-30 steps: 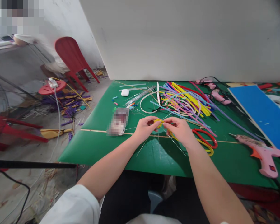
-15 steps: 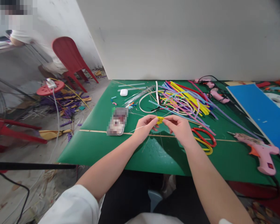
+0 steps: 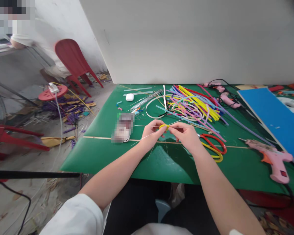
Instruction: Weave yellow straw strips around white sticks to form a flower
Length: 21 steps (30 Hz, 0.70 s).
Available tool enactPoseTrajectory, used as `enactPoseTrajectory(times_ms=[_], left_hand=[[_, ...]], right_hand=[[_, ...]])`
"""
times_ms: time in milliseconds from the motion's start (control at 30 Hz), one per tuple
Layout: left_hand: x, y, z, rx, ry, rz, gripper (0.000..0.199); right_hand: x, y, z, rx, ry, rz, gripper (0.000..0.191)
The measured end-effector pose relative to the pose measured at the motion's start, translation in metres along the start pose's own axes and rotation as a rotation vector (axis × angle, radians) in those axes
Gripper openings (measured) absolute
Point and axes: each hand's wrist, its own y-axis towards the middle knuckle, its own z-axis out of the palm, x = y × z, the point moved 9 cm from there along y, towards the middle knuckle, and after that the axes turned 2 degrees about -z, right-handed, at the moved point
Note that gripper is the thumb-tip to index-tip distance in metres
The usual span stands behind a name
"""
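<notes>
Between the fingertips of both hands is a small yellow piece, with several thin wires sticking out of it in different directions. My left hand pinches its left side, and my right hand pinches the right side. Its exact kind is too small to make out; the fingers cover part of it. Just right of my right hand lie scissors with red and yellow handles, their blades mostly hidden behind that hand. A phone rests left of my left hand.
Behind the hands, colourful pipe cleaners lie in a heap beside a white headband. A pink glue gun and a blue board are on the right of the green table. A person sits on a red chair at far left.
Both hands have shifted slightly left with the yellow piece, which is now turned differently. The wires point in new directions, and more of the scissors shows.
</notes>
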Motion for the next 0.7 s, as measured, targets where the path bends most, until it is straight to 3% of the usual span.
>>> enactPoseTrajectory(times_ms=[700], left_hand=[[0.006, 0.001, 0.001, 0.026, 0.022, -0.011, 0.024]], right_hand=[[-0.012, 0.002, 0.002, -0.037, 0.089, 0.044, 0.026]])
